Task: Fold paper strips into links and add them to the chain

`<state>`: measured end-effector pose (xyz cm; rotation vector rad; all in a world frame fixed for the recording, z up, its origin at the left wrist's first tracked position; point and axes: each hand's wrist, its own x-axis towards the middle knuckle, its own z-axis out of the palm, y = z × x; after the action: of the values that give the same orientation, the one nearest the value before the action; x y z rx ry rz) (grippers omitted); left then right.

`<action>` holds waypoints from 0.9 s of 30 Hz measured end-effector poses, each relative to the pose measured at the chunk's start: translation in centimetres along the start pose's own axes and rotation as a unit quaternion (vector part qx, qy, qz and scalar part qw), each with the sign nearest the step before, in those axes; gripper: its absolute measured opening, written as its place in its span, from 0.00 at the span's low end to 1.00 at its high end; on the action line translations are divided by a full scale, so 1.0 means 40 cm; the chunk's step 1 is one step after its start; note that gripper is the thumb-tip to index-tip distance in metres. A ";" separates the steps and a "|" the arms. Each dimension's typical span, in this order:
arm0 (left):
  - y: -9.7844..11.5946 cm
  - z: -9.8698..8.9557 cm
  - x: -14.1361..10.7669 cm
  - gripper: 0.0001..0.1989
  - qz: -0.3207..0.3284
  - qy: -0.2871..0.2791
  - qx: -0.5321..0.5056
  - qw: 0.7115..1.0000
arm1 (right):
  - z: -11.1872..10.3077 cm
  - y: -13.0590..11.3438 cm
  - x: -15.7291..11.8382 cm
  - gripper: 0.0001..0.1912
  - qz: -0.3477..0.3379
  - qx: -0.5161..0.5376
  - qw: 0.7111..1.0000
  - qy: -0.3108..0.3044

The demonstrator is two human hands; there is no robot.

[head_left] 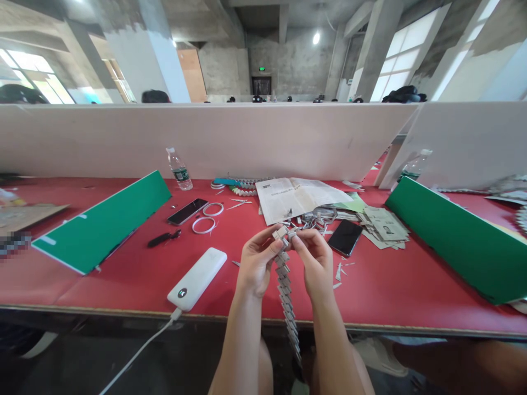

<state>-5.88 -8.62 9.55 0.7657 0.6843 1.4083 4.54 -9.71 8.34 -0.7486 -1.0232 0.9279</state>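
A long chain of folded paper links (286, 291) hangs down between my forearms, past the table's front edge. My left hand (259, 260) pinches its top end between thumb and fingers. Opposite it, my right hand (315, 258) is closed on a small folded paper piece (291, 235) that touches the chain's end. Just beyond my fingers lies a heap of folded paper strips (317, 218), partly covered by a printed sheet (296, 195). A stack of cut paper pieces (387, 227) sits to the right.
A white power bank (198, 278) with a cable lies at front left. Phones (188, 212) (346, 237), tape rings (203, 225) and a black-handled tool (163, 238) lie around. Green boards (105, 222) (457, 238) stand at both sides. Bottles (180, 170) (415, 164) stand near the partition (197, 140).
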 end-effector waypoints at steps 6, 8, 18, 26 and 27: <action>-0.004 0.004 0.000 0.15 0.011 0.000 0.015 1.000 | 0.003 -0.003 -0.002 0.05 0.007 -0.032 0.999 0.019; -0.008 0.007 -0.001 0.15 0.017 0.011 0.029 0.999 | 0.006 -0.001 -0.004 0.06 0.002 -0.053 0.998 0.035; -0.022 0.015 0.000 0.16 0.025 0.042 0.045 0.998 | 0.007 0.007 -0.008 0.06 -0.047 -0.150 0.986 0.050; -0.017 0.009 0.003 0.14 -0.010 0.034 0.042 0.998 | -0.007 0.001 -0.008 0.05 -0.063 -0.212 0.975 0.032; -0.015 0.007 0.002 0.14 -0.014 0.028 0.047 0.998 | -0.008 0.000 -0.009 0.05 -0.063 -0.215 0.974 0.030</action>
<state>-5.29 -8.56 9.25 0.7887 0.8063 1.3849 4.76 -10.08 8.10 -1.0506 -1.2191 0.5736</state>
